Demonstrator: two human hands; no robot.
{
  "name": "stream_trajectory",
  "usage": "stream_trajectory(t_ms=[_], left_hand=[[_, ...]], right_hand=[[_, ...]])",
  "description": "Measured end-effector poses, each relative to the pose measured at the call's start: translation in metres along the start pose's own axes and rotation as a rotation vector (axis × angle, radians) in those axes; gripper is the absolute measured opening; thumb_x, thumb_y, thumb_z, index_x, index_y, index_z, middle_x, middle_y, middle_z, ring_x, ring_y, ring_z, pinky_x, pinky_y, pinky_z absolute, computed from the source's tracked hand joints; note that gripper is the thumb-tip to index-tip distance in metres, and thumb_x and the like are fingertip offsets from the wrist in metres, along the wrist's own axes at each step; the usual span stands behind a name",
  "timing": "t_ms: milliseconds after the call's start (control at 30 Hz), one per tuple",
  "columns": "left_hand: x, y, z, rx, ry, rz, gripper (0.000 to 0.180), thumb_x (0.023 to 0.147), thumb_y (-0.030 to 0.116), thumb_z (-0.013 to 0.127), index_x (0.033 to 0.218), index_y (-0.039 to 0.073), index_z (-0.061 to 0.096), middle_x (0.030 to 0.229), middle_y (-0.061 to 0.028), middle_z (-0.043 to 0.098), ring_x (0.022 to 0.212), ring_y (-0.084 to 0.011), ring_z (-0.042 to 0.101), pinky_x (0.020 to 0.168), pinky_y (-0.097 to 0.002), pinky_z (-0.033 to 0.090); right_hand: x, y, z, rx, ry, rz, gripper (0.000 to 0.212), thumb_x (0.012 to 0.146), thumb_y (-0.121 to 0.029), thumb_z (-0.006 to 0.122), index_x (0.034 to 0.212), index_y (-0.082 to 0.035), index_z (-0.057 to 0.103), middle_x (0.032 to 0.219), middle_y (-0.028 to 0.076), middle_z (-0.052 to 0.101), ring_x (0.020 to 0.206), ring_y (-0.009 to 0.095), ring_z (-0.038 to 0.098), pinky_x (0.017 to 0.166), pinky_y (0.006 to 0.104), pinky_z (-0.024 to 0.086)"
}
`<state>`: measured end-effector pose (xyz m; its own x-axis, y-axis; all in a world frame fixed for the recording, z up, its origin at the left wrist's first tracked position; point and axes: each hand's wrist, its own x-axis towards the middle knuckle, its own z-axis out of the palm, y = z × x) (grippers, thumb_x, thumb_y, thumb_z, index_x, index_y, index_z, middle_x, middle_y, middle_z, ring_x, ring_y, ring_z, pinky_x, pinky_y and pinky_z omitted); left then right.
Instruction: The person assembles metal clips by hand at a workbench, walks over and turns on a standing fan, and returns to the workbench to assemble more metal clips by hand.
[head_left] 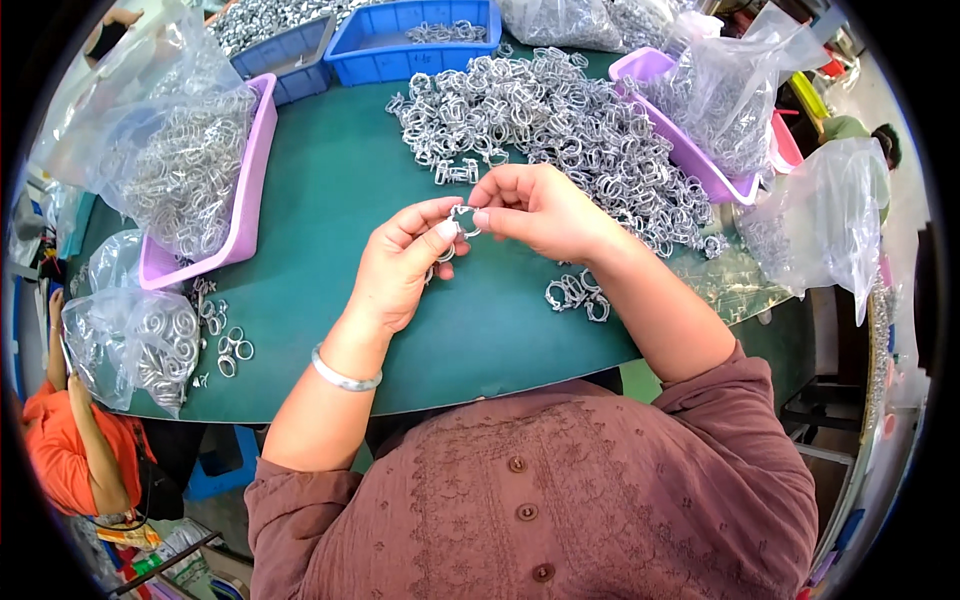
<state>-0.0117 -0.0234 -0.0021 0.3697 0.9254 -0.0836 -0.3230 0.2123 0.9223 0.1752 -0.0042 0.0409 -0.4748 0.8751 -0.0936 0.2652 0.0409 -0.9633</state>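
Note:
Over the middle of the green table [330,200], my two hands meet at a small silvery metal ring clamp [465,219]. The thumb and fingers of my left hand [400,262] pinch its left side. More metal rings [443,255] show below among the curled fingers of that hand. My right hand [540,212] grips the clamp's right side between thumb and forefinger. Just beyond my hands spreads a big heap of similar grey metal clamps [530,110]. A few loose clamps [580,293] lie on the table under my right forearm.
A purple tray [255,180] with a bag of metal parts stands at left, above a bag of coiled rings [165,345] and loose rings [235,345]. Blue bins [370,62] line the back. Another purple tray [690,150] is at right. A person in orange [75,450] sits at far left.

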Motion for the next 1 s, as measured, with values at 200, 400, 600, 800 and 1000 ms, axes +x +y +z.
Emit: stream_trajectory(t_ms=[200, 400, 600, 800, 1000], left_hand=[[0.000, -0.002, 0.001, -0.041, -0.024, -0.048, 0.029, 0.086, 0.014, 0.052, 0.112, 0.003, 0.053, 0.090, -0.0038, 0.060, 0.076, -0.0117, 0.058, 0.054, -0.0198, 0.045], [0.001, -0.003, -0.001, -0.055, -0.038, -0.056, 0.028, 0.087, 0.012, 0.050, 0.113, 0.003, 0.052, 0.092, -0.0051, 0.061, 0.077, -0.0128, 0.059, 0.056, -0.0203, 0.046], [0.001, -0.004, -0.001, -0.069, -0.065, -0.029, 0.029, 0.086, 0.011, 0.050, 0.114, 0.003, 0.051, 0.096, -0.0064, 0.060, 0.079, -0.0131, 0.059, 0.057, -0.0204, 0.046], [0.001, -0.003, -0.001, -0.081, -0.056, -0.048, 0.030, 0.086, 0.011, 0.050, 0.115, 0.003, 0.051, 0.094, -0.0057, 0.060, 0.079, -0.0132, 0.059, 0.058, -0.0209, 0.047], [0.001, -0.003, -0.001, -0.103, -0.083, -0.051, 0.031, 0.085, 0.010, 0.051, 0.116, 0.003, 0.050, 0.092, -0.0055, 0.060, 0.079, -0.0132, 0.059, 0.058, -0.0211, 0.047]], right_hand=[[-0.005, 0.009, -0.003, 0.164, -0.015, 0.020, 0.015, 0.081, -0.012, 0.059, 0.091, -0.002, 0.058, 0.077, 0.000, 0.059, 0.068, 0.007, 0.054, 0.061, 0.0196, 0.042], [-0.006, 0.013, 0.001, 0.242, 0.023, 0.021, 0.014, 0.080, -0.010, 0.057, 0.091, -0.001, 0.058, 0.075, 0.002, 0.059, 0.066, 0.008, 0.054, 0.058, 0.0201, 0.042], [-0.008, 0.016, 0.000, 0.303, 0.016, -0.016, 0.017, 0.083, -0.012, 0.055, 0.094, 0.001, 0.057, 0.079, 0.003, 0.060, 0.067, 0.008, 0.054, 0.059, 0.0206, 0.043], [-0.011, 0.015, 0.001, 0.311, 0.012, 0.020, 0.018, 0.082, -0.014, 0.058, 0.093, 0.000, 0.058, 0.079, 0.003, 0.060, 0.066, 0.008, 0.054, 0.059, 0.0204, 0.042], [-0.011, 0.016, 0.001, 0.318, 0.001, 0.028, 0.017, 0.081, -0.013, 0.059, 0.091, 0.000, 0.058, 0.077, 0.003, 0.060, 0.066, 0.008, 0.053, 0.059, 0.0205, 0.043]])
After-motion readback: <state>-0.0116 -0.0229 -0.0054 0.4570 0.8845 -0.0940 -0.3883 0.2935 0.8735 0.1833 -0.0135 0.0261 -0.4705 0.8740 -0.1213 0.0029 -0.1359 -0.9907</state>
